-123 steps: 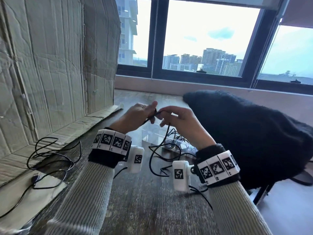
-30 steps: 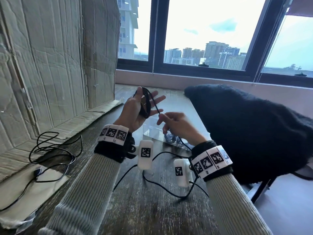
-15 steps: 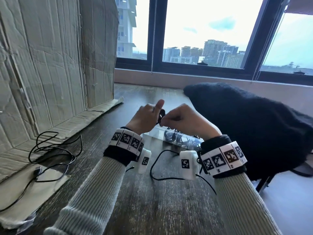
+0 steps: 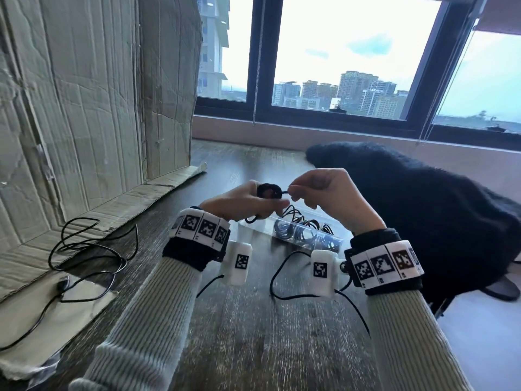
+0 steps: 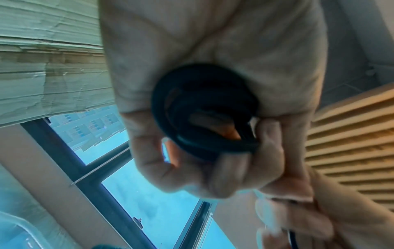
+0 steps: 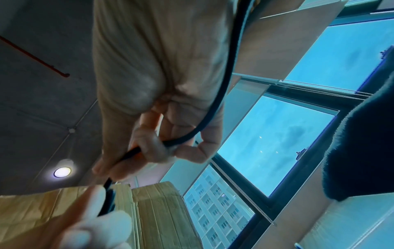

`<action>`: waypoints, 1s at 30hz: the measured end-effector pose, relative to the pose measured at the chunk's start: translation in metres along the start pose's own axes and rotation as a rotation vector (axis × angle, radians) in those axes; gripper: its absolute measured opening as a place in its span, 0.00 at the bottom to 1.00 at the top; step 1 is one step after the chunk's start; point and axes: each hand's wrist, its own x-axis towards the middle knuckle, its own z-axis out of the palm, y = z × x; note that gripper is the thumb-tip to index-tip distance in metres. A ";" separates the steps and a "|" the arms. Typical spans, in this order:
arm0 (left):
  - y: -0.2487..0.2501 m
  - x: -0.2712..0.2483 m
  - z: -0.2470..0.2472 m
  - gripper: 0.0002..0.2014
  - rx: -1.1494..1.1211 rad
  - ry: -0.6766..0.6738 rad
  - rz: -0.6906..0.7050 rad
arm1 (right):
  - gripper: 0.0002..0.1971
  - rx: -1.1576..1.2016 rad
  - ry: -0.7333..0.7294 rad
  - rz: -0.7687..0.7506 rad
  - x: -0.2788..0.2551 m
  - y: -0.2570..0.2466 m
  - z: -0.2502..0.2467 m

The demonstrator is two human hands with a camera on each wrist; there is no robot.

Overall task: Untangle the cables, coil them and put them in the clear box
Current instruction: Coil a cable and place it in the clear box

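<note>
My left hand [image 4: 248, 201] grips a small black cable coil [image 4: 269, 191] above the table; in the left wrist view the coil [image 5: 204, 111] sits against the palm with curled fingers [image 5: 224, 170] round it. My right hand [image 4: 318, 190] pinches the free strand of the same cable [image 6: 192, 136] just right of the coil. The strand's tail [image 4: 282, 275] trails down onto the table between my wrists. The clear box [image 4: 307, 235] lies on the table under both hands, with several coiled cables inside. A loose black cable [image 4: 84, 255] lies tangled at the left.
Creased cardboard [image 4: 84, 94] stands along the left, its flap lying flat on the dark wooden table [image 4: 253, 334]. A black fuzzy garment [image 4: 423, 210] covers the table's right side. Windows run along the back.
Over the last second my left hand, open with loops around it, has curled round the coil. My right hand rose from the box and now pinches the strand beside the coil.
</note>
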 end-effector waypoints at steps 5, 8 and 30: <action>-0.001 0.001 -0.001 0.12 -0.556 0.165 0.072 | 0.03 0.056 0.065 0.064 0.002 0.005 -0.008; 0.004 0.005 -0.005 0.15 -0.901 0.248 0.123 | 0.05 0.103 0.221 0.120 0.009 0.015 0.000; -0.029 0.002 -0.034 0.27 0.221 0.838 0.149 | 0.12 0.066 -0.424 0.256 -0.012 -0.018 0.004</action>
